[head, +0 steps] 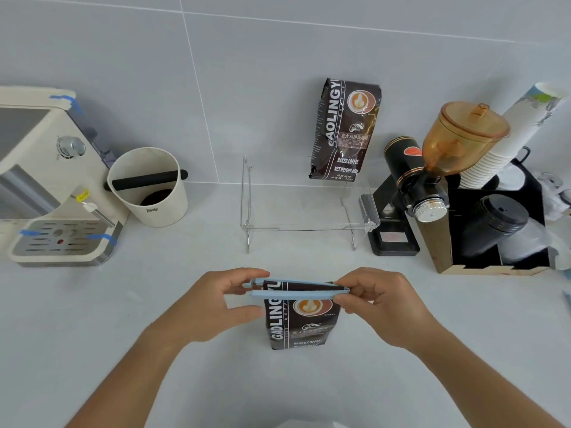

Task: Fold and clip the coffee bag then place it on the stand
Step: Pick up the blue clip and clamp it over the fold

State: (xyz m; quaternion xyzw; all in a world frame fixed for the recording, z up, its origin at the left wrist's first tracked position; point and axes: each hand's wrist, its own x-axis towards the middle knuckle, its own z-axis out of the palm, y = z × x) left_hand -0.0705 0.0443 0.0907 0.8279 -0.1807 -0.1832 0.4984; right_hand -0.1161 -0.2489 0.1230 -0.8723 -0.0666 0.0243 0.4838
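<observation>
A dark brown coffee bag (301, 322) stands upright on the white counter in front of me, its top folded over. A long light-blue clip (296, 290) lies across the folded top, its two bars still apart at the left end. My left hand (222, 304) pinches the clip's left end and my right hand (380, 304) holds its right, hinged end. The clear acrylic stand (304, 225) sits behind the bag. A second, identical coffee bag (344, 131) leans on the wall at the stand's back right.
A cream espresso machine (46, 180) stands at the left with a white knock box (151, 186) beside it. A black grinder with an amber hopper (432, 168), stacked paper cups (506, 140) and a wooden organiser with black lids (494, 236) crowd the right.
</observation>
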